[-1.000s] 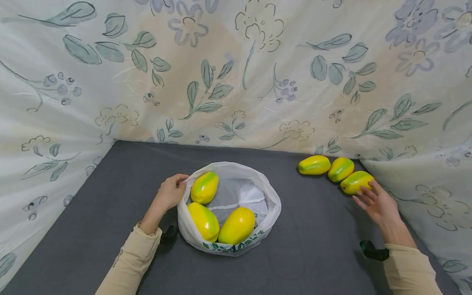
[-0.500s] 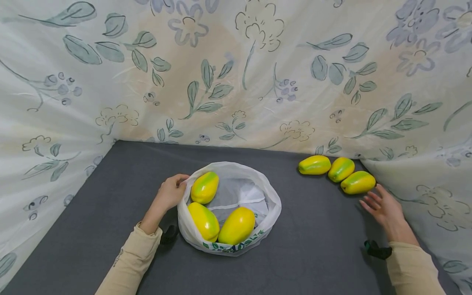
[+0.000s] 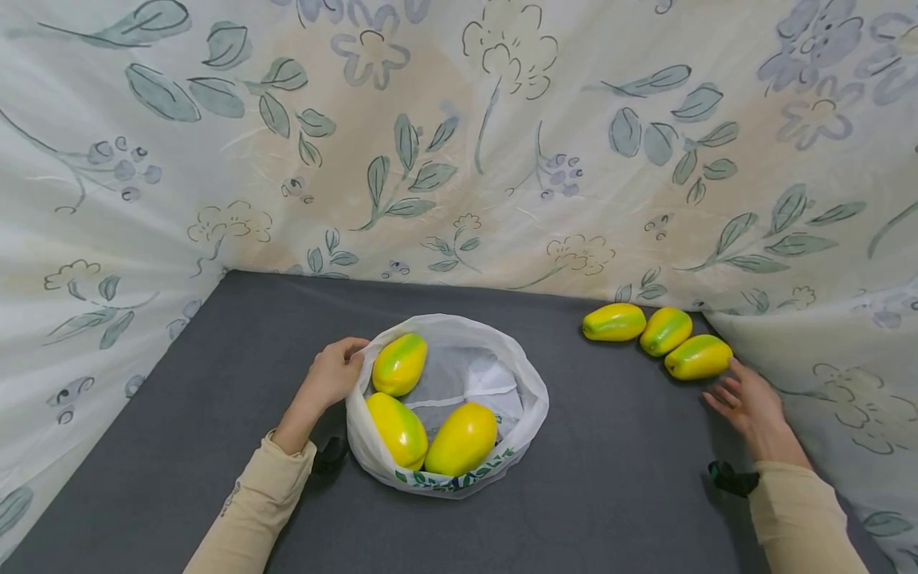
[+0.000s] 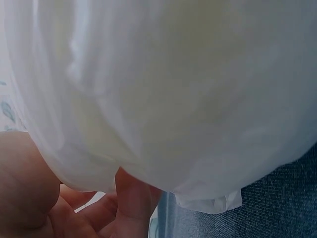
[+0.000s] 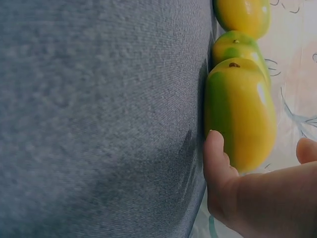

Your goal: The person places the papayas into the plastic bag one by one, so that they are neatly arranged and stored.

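Note:
A white plastic bag (image 3: 527,422) stands on the dark cloth with its mouth wide and several green leaf prints near the front rim. Inside lie three yellow-green papayas, one at the back left (image 3: 399,364), one at the front left (image 3: 397,431) and one at the front (image 3: 461,439). My left hand (image 3: 331,373) pinches the bag's left rim between thumb and fingers. At the far right, my right hand (image 3: 751,406) is beside the nearest papaya (image 3: 698,357) of a second group, fingers loosely extended and not wrapped round it. The right wrist view shows the thumb close to that papaya (image 5: 240,114).
Two more papayas, a middle one (image 3: 665,331) and a left one (image 3: 613,322), lie in a row with the nearest, by the back right corner. A floral curtain (image 3: 459,143) rises behind and along both sides of the dark cloth (image 3: 595,478).
My right hand has drawn back slightly to the right from the nearest papaya, uncovering its right end. The left hand and the bag have stayed in place.

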`<state>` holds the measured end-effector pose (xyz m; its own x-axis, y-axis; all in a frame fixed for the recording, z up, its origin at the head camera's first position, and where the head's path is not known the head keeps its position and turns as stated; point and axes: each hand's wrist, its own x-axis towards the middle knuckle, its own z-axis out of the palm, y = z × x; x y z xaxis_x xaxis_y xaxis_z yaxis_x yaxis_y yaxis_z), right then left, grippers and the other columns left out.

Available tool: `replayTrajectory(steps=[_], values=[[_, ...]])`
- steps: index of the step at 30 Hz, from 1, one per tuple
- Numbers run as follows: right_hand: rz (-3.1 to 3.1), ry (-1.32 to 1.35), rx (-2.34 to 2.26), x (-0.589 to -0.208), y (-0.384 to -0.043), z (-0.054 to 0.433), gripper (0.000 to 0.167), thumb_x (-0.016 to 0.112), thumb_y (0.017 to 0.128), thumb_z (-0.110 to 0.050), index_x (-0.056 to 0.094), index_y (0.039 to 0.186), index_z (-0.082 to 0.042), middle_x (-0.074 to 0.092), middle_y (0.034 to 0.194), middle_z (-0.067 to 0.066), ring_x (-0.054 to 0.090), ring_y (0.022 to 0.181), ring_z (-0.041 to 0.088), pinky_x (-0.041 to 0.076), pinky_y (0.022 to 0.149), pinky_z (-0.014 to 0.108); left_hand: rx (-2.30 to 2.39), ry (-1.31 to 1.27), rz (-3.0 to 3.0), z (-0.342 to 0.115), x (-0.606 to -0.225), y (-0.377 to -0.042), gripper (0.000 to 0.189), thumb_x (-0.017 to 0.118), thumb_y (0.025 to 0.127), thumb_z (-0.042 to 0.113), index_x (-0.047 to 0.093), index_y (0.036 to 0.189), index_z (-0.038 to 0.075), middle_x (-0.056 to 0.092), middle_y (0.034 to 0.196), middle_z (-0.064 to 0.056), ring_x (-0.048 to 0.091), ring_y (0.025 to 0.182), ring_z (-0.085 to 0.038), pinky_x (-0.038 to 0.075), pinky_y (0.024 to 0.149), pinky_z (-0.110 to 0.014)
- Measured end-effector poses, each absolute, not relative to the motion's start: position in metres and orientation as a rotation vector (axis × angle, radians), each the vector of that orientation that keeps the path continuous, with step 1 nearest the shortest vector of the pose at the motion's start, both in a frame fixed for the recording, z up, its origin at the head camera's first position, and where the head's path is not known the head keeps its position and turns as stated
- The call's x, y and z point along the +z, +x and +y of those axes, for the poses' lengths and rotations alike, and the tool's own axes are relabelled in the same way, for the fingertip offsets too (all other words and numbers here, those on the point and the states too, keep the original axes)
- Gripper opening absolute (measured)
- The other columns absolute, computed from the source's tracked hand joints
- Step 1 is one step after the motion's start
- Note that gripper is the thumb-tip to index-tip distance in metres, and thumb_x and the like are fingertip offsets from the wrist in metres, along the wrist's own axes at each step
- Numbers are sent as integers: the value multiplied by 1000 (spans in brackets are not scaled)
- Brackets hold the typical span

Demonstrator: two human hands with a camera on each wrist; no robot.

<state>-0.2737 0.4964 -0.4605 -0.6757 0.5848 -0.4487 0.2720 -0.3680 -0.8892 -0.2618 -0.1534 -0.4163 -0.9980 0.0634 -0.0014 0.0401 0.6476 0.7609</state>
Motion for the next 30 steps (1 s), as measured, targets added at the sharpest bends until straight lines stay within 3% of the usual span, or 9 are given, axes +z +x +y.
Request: replayTrajectory(steps=[8,15,20,22,26,30], values=[[-1701,-1215,2115,-458,-288,501,91,63,82,-52,5,151,-39,3,157,-1,17,139,22,52,57,35,1308,79,2818,-153,-416,-260,35,44,99,9,54,130,-2,57,120,-26,59,94,-34,51,72,-43],[-1799,-1185,2058,-456,-289,495,93,59,82,-56,1,152,-36,-2,158,-2,16,138,22,48,51,24,1303,92,2818,-154,-416,-262,35,43,99,9,53,131,-2,56,120,-26,58,95,-34,50,73,-43],[-1785,-1199,2066,-450,-290,489,100,63,79,-57,-1,152,-35,-1,158,-3,17,139,23,53,62,31,1309,95,2808,-155,-417,-263,35,43,100,10,53,132,-1,56,121,-25,58,95,-34,50,73,-42],[-1765,-1193,2081,-450,-291,488,104,66,77,-57,-3,152,-35,1,158,-5,15,139,23,53,61,33,1313,94,2804,-155,-417,-263,35,43,100,10,53,132,-1,56,121,-25,58,97,-34,50,74,-43],[-1717,-1162,2096,-456,-294,489,110,70,71,-57,-3,151,-37,4,157,-9,11,140,25,47,46,26,1320,87,2801,-155,-417,-263,35,43,100,10,53,132,-2,56,121,-25,58,95,-33,50,73,-42],[-1732,-1150,2090,-450,-294,483,108,67,75,-56,-6,151,-36,0,157,-8,10,140,26,51,52,29,1323,81,2798,-154,-417,-263,35,44,99,10,53,131,-1,57,119,-25,58,92,-32,50,70,-40]])
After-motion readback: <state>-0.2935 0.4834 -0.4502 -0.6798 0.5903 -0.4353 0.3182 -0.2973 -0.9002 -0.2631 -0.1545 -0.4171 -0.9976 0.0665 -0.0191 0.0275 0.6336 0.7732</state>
